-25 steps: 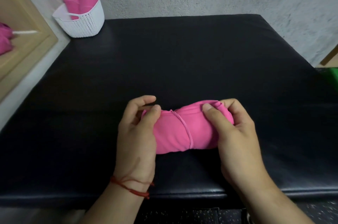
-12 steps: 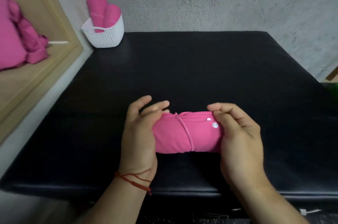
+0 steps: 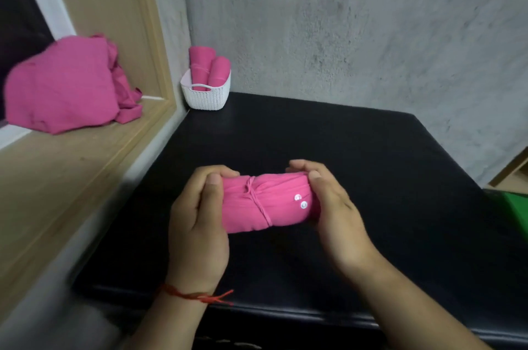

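Rolled pink garment tied with a pink cord, 2 white buttons showing, held above the black worktop, left hand gripping 1 end, right hand clasping the other, white basket of pink rolls behind.

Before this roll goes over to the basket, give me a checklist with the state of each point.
1. The left hand grips the pink cloth roll at its left end: ok.
2. The right hand grips its right end, beside the white snap buttons: ok.
3. The pink cord is wound round the roll's middle: ok. Knot tight: cannot tell.
4. The white basket stands upright at the far left corner of the black table: ok.
5. Room in the basket beside the two standing rolls: cannot tell.
6. Roll lifted off the table: cannot tell.
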Motion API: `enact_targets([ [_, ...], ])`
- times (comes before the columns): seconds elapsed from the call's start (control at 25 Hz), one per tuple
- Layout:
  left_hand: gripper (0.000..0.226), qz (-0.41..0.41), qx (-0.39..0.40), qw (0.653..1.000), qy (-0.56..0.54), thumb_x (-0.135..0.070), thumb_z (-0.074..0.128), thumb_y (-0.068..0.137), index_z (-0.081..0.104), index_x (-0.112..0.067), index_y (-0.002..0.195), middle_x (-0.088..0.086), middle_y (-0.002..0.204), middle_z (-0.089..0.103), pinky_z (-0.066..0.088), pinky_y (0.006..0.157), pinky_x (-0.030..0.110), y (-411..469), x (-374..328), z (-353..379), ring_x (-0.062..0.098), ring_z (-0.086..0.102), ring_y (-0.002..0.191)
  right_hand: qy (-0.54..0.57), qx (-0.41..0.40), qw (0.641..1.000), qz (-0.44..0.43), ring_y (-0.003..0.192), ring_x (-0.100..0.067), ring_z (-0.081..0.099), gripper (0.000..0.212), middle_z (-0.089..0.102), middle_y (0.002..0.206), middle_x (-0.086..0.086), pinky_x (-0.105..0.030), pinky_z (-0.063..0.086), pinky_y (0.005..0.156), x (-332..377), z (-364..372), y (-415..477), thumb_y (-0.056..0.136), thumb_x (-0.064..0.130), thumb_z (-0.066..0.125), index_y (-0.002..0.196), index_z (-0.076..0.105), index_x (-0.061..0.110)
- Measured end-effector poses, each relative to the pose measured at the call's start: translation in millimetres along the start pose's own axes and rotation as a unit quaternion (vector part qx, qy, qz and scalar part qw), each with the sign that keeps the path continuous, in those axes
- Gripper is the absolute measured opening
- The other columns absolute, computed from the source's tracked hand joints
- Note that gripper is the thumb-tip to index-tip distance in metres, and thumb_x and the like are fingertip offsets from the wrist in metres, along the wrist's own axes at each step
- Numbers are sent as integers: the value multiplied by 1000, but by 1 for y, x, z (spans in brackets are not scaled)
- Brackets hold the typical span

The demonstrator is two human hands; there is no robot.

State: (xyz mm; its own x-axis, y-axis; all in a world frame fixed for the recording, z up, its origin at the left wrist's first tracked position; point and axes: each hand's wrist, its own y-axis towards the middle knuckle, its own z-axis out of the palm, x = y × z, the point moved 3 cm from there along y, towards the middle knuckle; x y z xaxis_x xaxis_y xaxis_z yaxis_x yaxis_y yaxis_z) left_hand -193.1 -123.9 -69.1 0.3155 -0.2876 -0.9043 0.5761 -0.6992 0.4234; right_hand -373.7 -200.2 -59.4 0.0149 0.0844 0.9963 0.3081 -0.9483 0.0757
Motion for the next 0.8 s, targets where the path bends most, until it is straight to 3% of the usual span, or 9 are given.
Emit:
enact_targets([
  [0.08,33,15,-9,1000,26,-26,41,110,73,-22,101,-8,106,74,48,86,19,13,-4,-22,11,68,104,-36,100,991,77,103,-22,75,28,74,113,5,-51,65,86,12,12,0,108,47,47,121,70,35],
  [0.12,34,-4,-27,999,24,-29,42,111,74,-24,100,-11,105,75,49,87,20,19,-2,-31,8,69,104,-59,156,981,100,98,-23,75,28,74,113,0,-48,66,82,19,19,-2,102,51,57,122,68,34],
  [0.24,38,-95,-133,987,-2,-41,45,110,76,-30,93,-17,98,76,53,91,34,33,19,-57,1,69,96,-104,239,958,121,86,-22,73,39,75,113,-11,-37,62,73,31,46,-4,90,43,79,126,65,35],
  [0.32,39,-144,-161,976,-18,-52,44,107,77,-33,96,-16,101,77,54,97,43,43,36,-68,6,70,100,-98,233,959,126,85,-22,73,36,76,114,-11,-35,62,75,32,65,-4,91,40,81,124,67,37],
  [0.44,43,-236,-175,938,-184,-65,40,103,71,-40,120,-14,128,69,53,102,49,56,46,-82,10,65,121,39,171,972,157,102,-21,77,31,78,121,-4,-35,61,81,21,91,7,96,26,75,126,70,28],
  [0.52,42,-246,-192,921,-234,-59,43,104,63,-37,133,-15,140,61,51,104,48,62,51,-92,3,57,128,169,94,959,208,105,-17,76,32,79,120,-4,-32,63,79,14,107,28,98,23,70,130,69,21],
  [0.6,40,-234,-203,919,-242,-49,46,107,59,-32,140,-16,140,60,49,105,46,64,56,-104,0,54,128,272,14,930,245,105,-20,74,32,77,122,-6,-32,65,72,13,129,66,99,22,70,131,70,15],
  [0.68,36,-246,-200,913,-257,-43,45,108,59,-29,139,-14,136,62,48,103,45,68,62,-109,2,55,127,342,-33,914,217,110,-22,69,29,67,133,-7,-35,67,70,30,149,123,104,24,66,132,68,16],
  [0.8,33,-249,-184,914,-262,-43,46,107,64,-28,130,-11,130,66,50,100,44,76,69,-113,3,59,121,358,17,924,131,111,-30,72,42,58,144,-15,-45,63,95,74,188,213,106,37,62,142,56,16],
])
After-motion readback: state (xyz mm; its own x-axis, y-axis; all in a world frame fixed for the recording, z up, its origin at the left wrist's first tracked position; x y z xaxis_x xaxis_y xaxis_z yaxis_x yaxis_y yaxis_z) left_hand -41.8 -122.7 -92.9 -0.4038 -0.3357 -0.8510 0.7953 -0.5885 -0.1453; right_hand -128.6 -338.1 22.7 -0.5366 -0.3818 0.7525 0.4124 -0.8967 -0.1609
